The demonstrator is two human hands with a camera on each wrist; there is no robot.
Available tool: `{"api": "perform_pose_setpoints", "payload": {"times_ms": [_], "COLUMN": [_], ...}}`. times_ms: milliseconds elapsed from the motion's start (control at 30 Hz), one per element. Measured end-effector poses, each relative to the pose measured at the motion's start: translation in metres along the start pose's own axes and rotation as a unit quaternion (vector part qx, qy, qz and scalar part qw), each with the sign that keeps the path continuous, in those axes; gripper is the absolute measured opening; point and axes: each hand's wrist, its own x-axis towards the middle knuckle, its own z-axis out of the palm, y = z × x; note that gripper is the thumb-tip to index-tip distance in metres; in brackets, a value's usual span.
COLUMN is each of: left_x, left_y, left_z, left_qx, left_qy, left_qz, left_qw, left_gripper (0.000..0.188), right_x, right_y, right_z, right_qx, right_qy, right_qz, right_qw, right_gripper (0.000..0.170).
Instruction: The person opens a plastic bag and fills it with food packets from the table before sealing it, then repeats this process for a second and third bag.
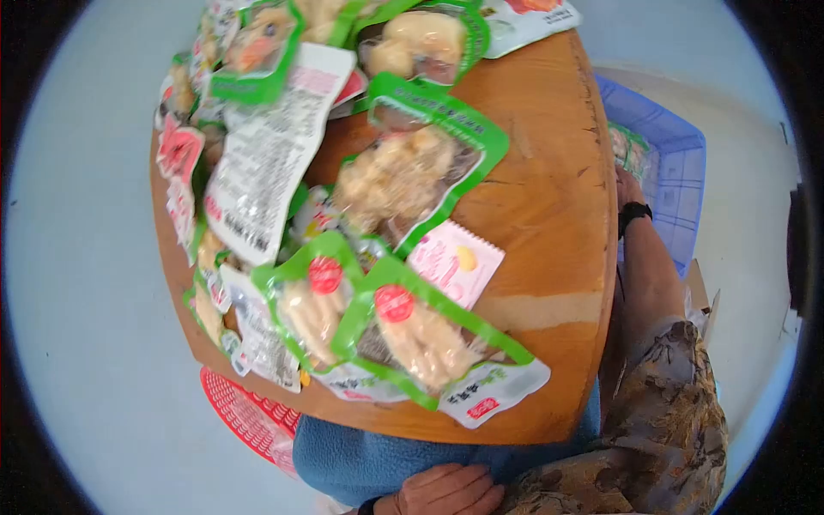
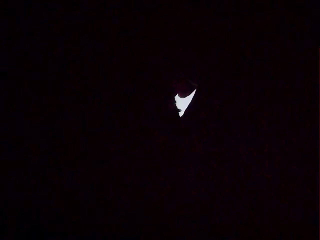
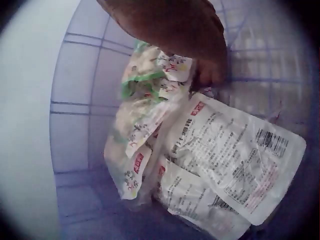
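My left hand [image 1: 451, 491] rests at the bottom of the head view by the blue fabric [image 1: 369, 459], fingers loosely bent, holding nothing. The left wrist view is nearly all dark. Beyond the table's right edge, my right hand [image 1: 628, 187] is down inside the blue basket [image 1: 687, 142]. In the right wrist view that hand [image 3: 175, 30] reaches in from the top, close to the green-and-white food packets [image 3: 145, 107]; its fingertips are partly hidden, so a grip cannot be made out. White printed packets [image 3: 235, 155] lie beside them in the basket.
Vacuum-packed food pouches [image 1: 421, 339] are heaped over the left and front of the wooden table [image 1: 541, 206]. A small pink packet [image 1: 457, 262] lies among them. A red basket [image 1: 249, 416] stands below the table's left front edge.
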Motion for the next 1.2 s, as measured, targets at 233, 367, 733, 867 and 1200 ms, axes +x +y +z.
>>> {"api": "perform_pose_setpoints", "payload": {"times_ms": [233, 367, 733, 867, 1200], "left_x": [-0.008, -0.01, -0.025, -0.05, -0.206], "left_y": [0.003, 0.004, 0.003, 0.001, -0.159], "left_z": [0.013, 0.015, 0.022, -0.016, -0.056], "left_qx": [-0.051, -0.042, -0.058, -0.02, 0.004], "left_qy": [0.074, 0.133, 0.241, 0.295, 0.281], "left_qz": [-0.021, -0.004, -0.011, -0.06, -0.477], "left_qw": [0.996, 0.99, 0.969, 0.953, 0.832], "left_gripper": [0.029, 0.031, 0.026, 0.02, 0.031], "right_x": [-0.103, -0.113, -0.434, -0.448, -0.446], "right_y": [-0.008, -0.043, 0.061, 0.092, 0.12], "right_z": [0.065, 0.061, 0.247, 0.262, 0.261], "right_qx": [-0.607, -0.327, -0.657, -0.705, -0.716], "right_qy": [0.024, -0.179, -0.202, -0.222, -0.175], "right_qz": [-0.171, -0.156, -0.573, -0.553, -0.578], "right_qw": [0.776, 0.915, 0.446, 0.385, 0.35], "right_gripper": [0.034, 0.034, 0.043, 0.048, 0.047]}}
